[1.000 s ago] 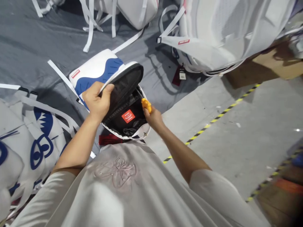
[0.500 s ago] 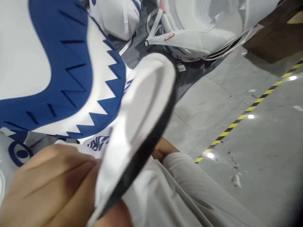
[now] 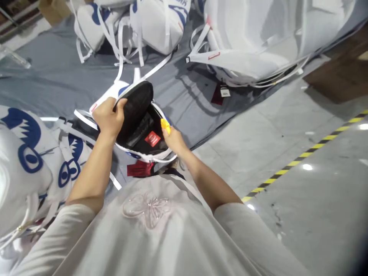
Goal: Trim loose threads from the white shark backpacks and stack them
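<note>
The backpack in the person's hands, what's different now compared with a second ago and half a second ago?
Half a second ago the backpack was lifted close to the camera, filling the view; now it is back down on the grey sheet. As a second ago, the left hand holds the black-lined flap open, and the right hand holds the yellow tool at the opening.

1. Red label [image 3: 152, 138] inside the open backpack [image 3: 138, 115], at the centre: white print, too small to read.
2. Small red tag [image 3: 213, 56] on a white strap, at 1 o'clock: unreadable.
3. White hang tag [image 3: 224, 92], at 2 o'clock: print not legible.
</note>
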Tool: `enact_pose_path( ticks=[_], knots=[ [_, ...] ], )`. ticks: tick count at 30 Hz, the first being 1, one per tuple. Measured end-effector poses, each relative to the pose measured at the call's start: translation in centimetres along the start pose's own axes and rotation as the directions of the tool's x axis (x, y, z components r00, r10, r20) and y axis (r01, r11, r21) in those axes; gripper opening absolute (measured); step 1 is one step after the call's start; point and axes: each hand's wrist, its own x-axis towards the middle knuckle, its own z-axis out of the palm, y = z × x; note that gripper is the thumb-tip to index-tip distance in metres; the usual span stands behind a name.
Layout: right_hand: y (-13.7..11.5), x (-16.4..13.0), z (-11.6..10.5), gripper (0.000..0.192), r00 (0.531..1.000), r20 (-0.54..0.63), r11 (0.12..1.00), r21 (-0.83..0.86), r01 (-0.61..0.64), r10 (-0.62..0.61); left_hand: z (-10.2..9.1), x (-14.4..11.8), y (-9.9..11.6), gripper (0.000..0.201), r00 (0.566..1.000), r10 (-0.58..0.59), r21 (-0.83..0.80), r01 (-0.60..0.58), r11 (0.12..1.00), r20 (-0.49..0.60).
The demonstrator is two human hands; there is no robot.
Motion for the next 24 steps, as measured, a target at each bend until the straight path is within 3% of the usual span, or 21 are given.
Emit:
enact_pose_path(
  ticks=[2,5,8,10,12,17,18,20,22,23,24],
  knots=[
    [0.6,0.3,-2.3,0.043,0.995,0.081,0.981,-0.190,-0.049,0.065,1.3,-1.0,-1.4,0.046,0.994,-0.108,-0.002,0.108,0.994,0.031],
    [0.5,0.0,-5.7,0.044,0.965,0.215,0.901,-0.432,-0.044,0.150,1.5,-1.6,-2.0,0.037,0.967,-0.241,0.060,0.237,0.970,0.078],
    [-0.3,-1.1,-9.1,0.052,0.861,0.422,0.838,-0.546,-0.011,0.286,0.8,-1.6,-2.1,0.035,0.940,-0.313,0.138,0.295,0.946,0.136],
    [-0.8,-1.7,-11.2,0.051,0.767,0.557,0.859,-0.512,0.016,0.318,0.5,-1.7,-2.4,0.035,0.931,-0.332,0.136,0.313,0.940,0.153],
    [-0.9,-2.0,-12.9,0.043,0.731,0.606,0.890,-0.457,-0.004,0.315,0.3,-2.1,-2.6,0.036,0.918,-0.357,0.115,0.341,0.933,0.172],
    [2.0,-1.6,-13.9,0.033,0.744,0.615,0.960,-0.249,-0.131,0.261,-0.9,-2.4,-1.9,0.042,0.842,-0.436,0.022,0.454,0.891,0.319],
    [3.1,-1.8,-13.6,0.036,0.759,0.611,0.974,-0.154,-0.164,0.224,-1.3,-2.2,-1.8,0.046,0.814,-0.412,-0.029,0.464,0.886,0.410],
    [5.8,-2.5,-12.8,0.046,0.835,0.526,0.968,0.079,-0.240,0.165,-1.8,-1.6,-2.1,0.057,0.709,-0.285,-0.166,0.494,0.853,0.645],
    [8.8,-3.5,-11.1,0.058,0.881,0.460,0.888,0.350,-0.298,0.114,-1.4,-0.9,-3.8,0.064,0.617,-0.169,-0.235,0.518,0.823,0.769],
    [10.3,-3.9,-9.8,0.063,0.904,0.415,0.817,0.486,-0.311,0.097,-0.6,-0.6,-5.1,0.065,0.621,-0.192,-0.205,0.510,0.835,0.760],
    [11.6,-4.2,-8.2,0.065,0.944,0.305,0.750,0.593,-0.294,0.129,0.4,-0.2,-6.8,0.066,0.656,-0.270,-0.122,0.488,0.864,0.705]
  ],
)
